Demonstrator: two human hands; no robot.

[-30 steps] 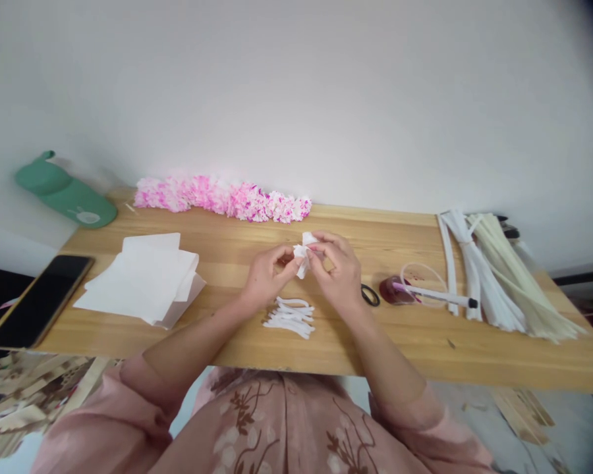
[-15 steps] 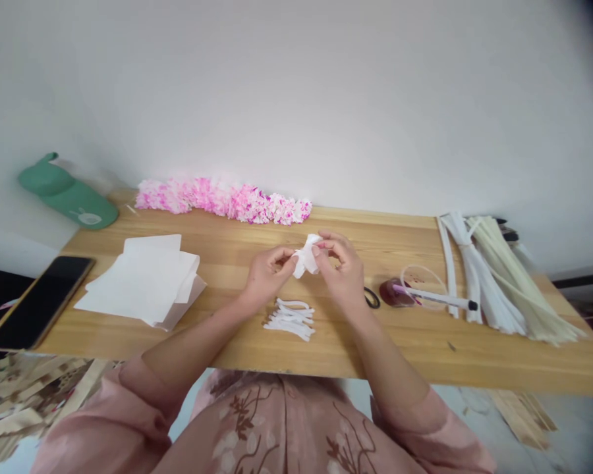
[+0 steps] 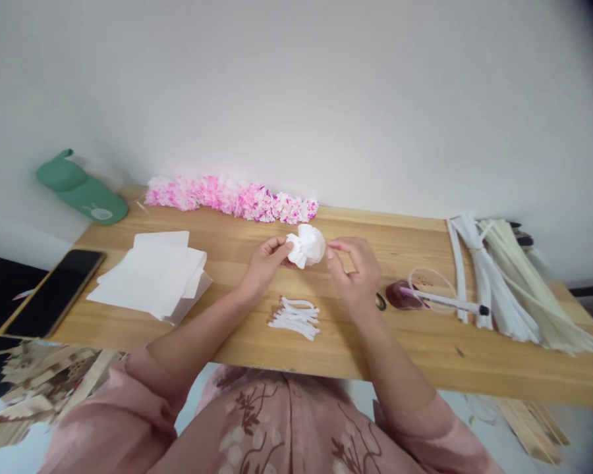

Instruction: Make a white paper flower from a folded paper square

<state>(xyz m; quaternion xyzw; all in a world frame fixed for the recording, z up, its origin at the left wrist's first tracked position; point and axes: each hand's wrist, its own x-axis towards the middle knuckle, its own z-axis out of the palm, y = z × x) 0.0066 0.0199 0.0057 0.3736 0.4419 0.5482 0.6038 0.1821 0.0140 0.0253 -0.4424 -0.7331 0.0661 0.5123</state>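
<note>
A small white tissue flower [image 3: 306, 246] is held above the wooden table [image 3: 237, 342], fluffed into a round ball. My left hand [image 3: 265, 263] pinches it from the left at its base. My right hand [image 3: 354, 268] sits just to the flower's right, thumb and forefinger pinched together beside its petals; whether they still touch it I cannot tell. Below the hands lies a small bundle of white ties [image 3: 296, 317].
A stack of white tissue sheets [image 3: 153, 275] lies at the left, a black phone [image 3: 54, 293] and a green bottle [image 3: 82, 189] beyond it. Pink tissue flowers [image 3: 232, 197] line the wall. At right: a small cup [image 3: 401, 295], a pen [image 3: 445, 302], and white sticks [image 3: 508, 280].
The folded tissue has been spread out into a round flower. My right hand has drawn away slightly to the right. The camera view has shifted a little.
</note>
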